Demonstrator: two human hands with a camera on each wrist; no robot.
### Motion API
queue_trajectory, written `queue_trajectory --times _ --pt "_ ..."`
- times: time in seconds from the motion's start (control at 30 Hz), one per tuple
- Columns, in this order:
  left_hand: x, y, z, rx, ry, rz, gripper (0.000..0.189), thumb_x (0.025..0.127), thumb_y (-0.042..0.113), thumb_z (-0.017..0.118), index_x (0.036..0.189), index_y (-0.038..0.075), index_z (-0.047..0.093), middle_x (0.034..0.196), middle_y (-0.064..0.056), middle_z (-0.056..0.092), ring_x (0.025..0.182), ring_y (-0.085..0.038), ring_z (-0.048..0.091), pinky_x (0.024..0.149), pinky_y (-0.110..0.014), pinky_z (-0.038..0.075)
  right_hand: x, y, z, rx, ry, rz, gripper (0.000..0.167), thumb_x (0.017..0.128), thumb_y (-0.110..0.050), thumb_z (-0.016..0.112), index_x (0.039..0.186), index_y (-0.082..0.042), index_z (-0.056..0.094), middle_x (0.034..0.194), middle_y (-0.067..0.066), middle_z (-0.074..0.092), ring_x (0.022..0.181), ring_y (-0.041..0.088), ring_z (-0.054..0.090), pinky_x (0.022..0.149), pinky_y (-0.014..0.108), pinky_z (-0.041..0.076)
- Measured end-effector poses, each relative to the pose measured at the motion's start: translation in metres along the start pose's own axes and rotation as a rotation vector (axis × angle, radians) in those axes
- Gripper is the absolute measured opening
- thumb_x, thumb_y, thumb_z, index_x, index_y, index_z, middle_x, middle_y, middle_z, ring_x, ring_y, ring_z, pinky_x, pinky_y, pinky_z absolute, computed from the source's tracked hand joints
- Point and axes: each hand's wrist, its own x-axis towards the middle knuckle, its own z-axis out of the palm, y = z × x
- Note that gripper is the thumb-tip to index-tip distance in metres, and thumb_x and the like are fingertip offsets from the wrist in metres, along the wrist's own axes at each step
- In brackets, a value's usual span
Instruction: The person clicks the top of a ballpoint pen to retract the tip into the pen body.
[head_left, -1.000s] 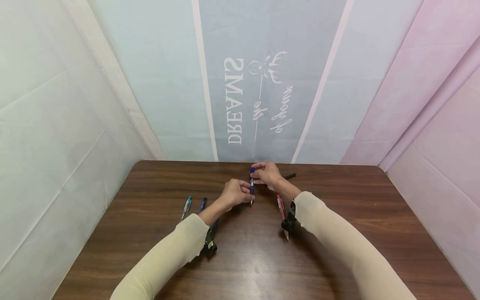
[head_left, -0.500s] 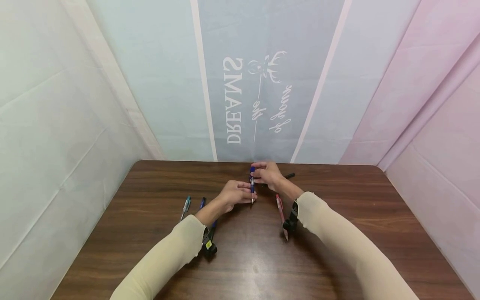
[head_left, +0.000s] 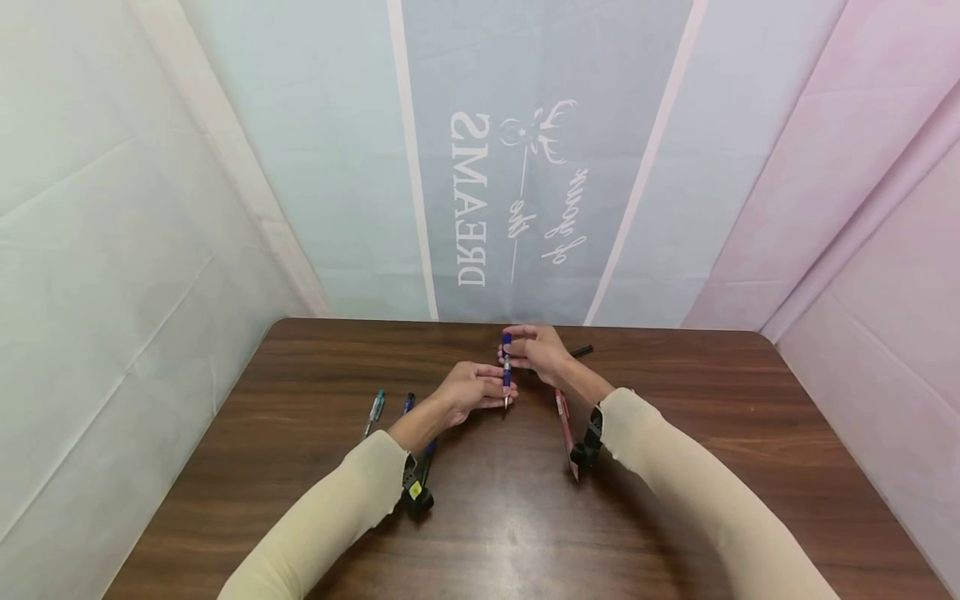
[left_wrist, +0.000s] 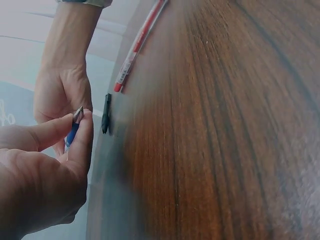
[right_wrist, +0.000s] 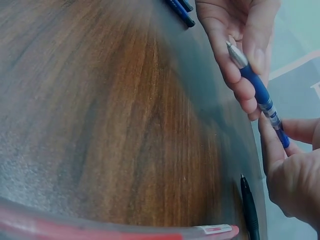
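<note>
Holding a blue pen point(right_wrist: 260, 90) between both hands, lifted off the wood-grain table point(head_left: 510, 525) close to its far edge, with the silver tip pointing back toward the near side. Pinching the tip end between thumb and fingers of the left hand point(head_left: 465, 388) — and grasping the opposite end between thumb and fingers of the right hand point(head_left: 542, 354). Leaving a banded stretch of barrel bare between the two grips, as seen from the right wrist. Reaching with the right arm past a red pen point(head_left: 564, 418), laid on the table and partly covered by the black right wrist camera point(head_left: 585, 450), and across one end of a black pen point(head_left: 582, 351), laid near the far edge just beside the right wrist. Reaching with the left arm past a teal pen point(head_left: 374, 411) and, nearer the left wrist, a darker blue pen point(head_left: 408, 403), both partly hidden in the head view. Wearing cream sleeves point(head_left: 690, 492) and, on the other arm, a black left wrist camera point(head_left: 420, 497). Working before a pale fabric backdrop point(head_left: 540, 50) printed in white with a flipped DREAMS and a deer's head — hung just behind the table.
</note>
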Motion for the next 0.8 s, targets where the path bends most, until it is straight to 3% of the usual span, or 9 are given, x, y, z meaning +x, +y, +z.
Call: queue_trajectory --times 0.37,0.63,0.8 --pt "-0.0044 0.0037 0.0017 -0.012 0.003 0.012 0.039 0.103 -0.013 0.056 0.142 -0.015 0.054 0.123 -0.031 0.071 0.107 -0.029 0.076 0.098 -0.042 0.061 -0.0018 -0.0017 0.0022 0.005 -0.006 -0.034 0.047 0.101 0.008 0.061 0.147 0.011 0.052 0.104 0.021 0.076 0.091 0.021 0.076 0.083 0.030 0.065" --pt "-0.0053 0.0036 0.0042 -0.019 0.019 0.010 0.038 0.101 -0.016 0.055 0.140 -0.016 0.055 0.120 -0.031 0.072 0.105 -0.029 0.076 0.096 -0.041 0.062 -0.0029 -0.0023 0.0030 0.003 0.040 -0.043 0.045 0.098 0.009 0.065 0.142 0.012 0.057 0.104 0.021 0.076 0.089 0.021 0.077 0.082 0.031 0.065" --pt "-0.0065 0.0021 0.0047 -0.021 0.014 0.014 0.038 0.102 -0.015 0.054 0.140 -0.016 0.054 0.120 -0.031 0.072 0.107 -0.031 0.076 0.096 -0.042 0.061 -0.0043 -0.0012 0.0031 -0.002 0.047 -0.034 0.044 0.099 0.008 0.065 0.142 0.012 0.057 0.113 0.028 0.074 0.093 0.024 0.077 0.085 0.033 0.065"
